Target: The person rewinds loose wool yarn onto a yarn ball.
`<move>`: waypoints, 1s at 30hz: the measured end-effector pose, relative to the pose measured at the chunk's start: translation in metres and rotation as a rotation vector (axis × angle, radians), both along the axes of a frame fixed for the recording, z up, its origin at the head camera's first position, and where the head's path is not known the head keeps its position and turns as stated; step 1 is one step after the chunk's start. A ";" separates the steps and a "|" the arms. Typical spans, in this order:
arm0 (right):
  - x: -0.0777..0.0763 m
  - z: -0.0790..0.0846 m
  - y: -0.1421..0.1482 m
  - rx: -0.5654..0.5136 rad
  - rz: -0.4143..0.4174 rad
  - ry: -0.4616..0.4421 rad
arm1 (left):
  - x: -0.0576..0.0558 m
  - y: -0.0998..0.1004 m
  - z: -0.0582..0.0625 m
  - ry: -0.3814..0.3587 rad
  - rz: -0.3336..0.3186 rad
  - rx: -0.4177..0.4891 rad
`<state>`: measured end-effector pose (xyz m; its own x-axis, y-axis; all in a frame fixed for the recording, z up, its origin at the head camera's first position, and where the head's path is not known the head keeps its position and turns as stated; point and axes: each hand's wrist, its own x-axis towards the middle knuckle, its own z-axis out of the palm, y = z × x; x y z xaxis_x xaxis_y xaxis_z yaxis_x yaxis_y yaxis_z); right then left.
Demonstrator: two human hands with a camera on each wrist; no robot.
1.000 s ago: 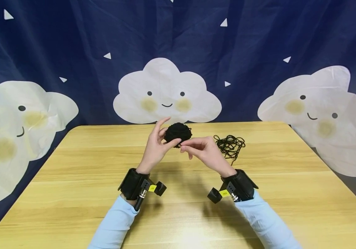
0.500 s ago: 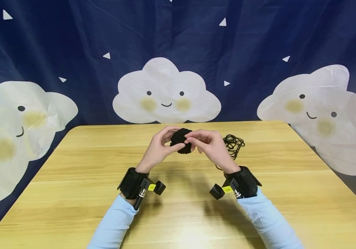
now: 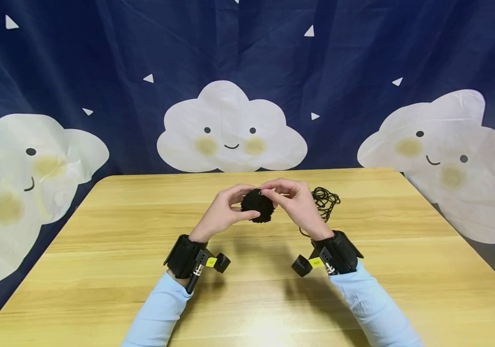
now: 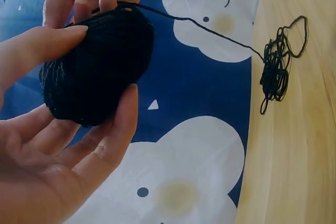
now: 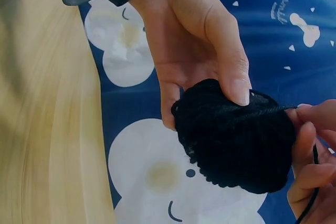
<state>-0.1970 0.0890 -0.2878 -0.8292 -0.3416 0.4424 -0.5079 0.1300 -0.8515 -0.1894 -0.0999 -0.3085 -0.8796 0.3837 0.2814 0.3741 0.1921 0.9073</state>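
A ball of black yarn (image 3: 257, 206) is held above the table by my left hand (image 3: 218, 214), thumb on the near side and fingers around the far side. At its upper right, my right hand (image 3: 298, 206) pinches the yarn strand (image 5: 270, 110) between thumb and index finger, drawn close along the ball in the right wrist view. From there the strand (image 4: 202, 26) runs to a loose tangle of yarn (image 4: 275, 72) on the table, seen in the left wrist view. In the head view my right hand hides part of that tangle.
The wooden table (image 3: 143, 270) fills the lower view. Behind it hangs a navy curtain (image 3: 338, 62) with smiling white clouds. Each wrist wears a black band (image 3: 185, 255) with a small camera.
My right hand has gone from below the ball up to its upper right, carrying the strand across it. The ball has moved slightly right and down in my left hand.
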 end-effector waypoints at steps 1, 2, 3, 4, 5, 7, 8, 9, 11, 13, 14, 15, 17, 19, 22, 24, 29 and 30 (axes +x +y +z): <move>-0.001 0.000 0.000 -0.002 -0.007 -0.001 | 0.000 0.000 0.000 -0.011 -0.003 -0.001; -0.002 -0.001 0.000 -0.003 -0.016 -0.002 | 0.000 0.000 0.000 -0.021 -0.008 0.000; -0.003 -0.001 0.000 -0.003 -0.026 0.000 | 0.000 0.000 0.000 -0.033 -0.015 0.004; -0.004 -0.002 0.000 -0.006 -0.035 -0.002 | -0.001 0.001 0.000 -0.042 -0.026 0.012; -0.006 -0.003 0.001 -0.010 -0.040 -0.005 | -0.001 0.001 0.000 -0.048 -0.039 0.019; -0.009 -0.005 0.001 -0.027 -0.043 -0.018 | -0.001 0.002 0.000 -0.062 -0.070 0.035; -0.011 -0.007 0.001 -0.033 -0.041 -0.031 | -0.001 0.002 0.000 -0.065 -0.087 0.044; -0.012 -0.009 0.002 -0.038 -0.036 -0.044 | 0.000 0.002 0.001 -0.069 -0.101 0.050; -0.015 -0.013 0.003 -0.053 -0.019 -0.086 | 0.001 0.003 0.001 -0.072 -0.119 0.050; -0.017 -0.017 0.003 -0.061 -0.004 -0.121 | 0.002 0.003 0.002 -0.075 -0.128 0.060; -0.018 -0.019 0.003 -0.066 0.005 -0.140 | 0.002 0.003 0.002 -0.074 -0.130 0.072; -0.018 -0.021 0.003 -0.069 0.014 -0.154 | 0.002 0.003 0.002 -0.073 -0.129 0.085; -0.019 -0.025 0.003 -0.068 0.023 -0.183 | 0.002 0.003 0.002 -0.063 -0.120 0.121; -0.020 -0.028 0.002 -0.057 0.017 -0.183 | 0.002 0.003 0.002 -0.059 -0.096 0.153; -0.019 -0.031 0.000 -0.034 -0.011 -0.178 | 0.003 0.003 0.003 -0.045 -0.059 0.179; -0.018 -0.033 -0.001 -0.020 -0.028 -0.164 | 0.002 0.003 0.004 -0.034 -0.032 0.175; -0.017 -0.034 -0.004 -0.005 -0.038 -0.177 | 0.002 0.003 0.003 -0.018 -0.013 0.209; -0.016 -0.034 -0.004 0.000 -0.038 -0.177 | 0.002 0.003 0.003 -0.020 -0.015 0.223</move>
<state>-0.2131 0.0850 -0.3222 -0.9063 -0.3088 0.2885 -0.3450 0.1463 -0.9271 -0.1871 -0.0972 -0.3052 -0.8804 0.3270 0.3434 0.3569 -0.0197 0.9339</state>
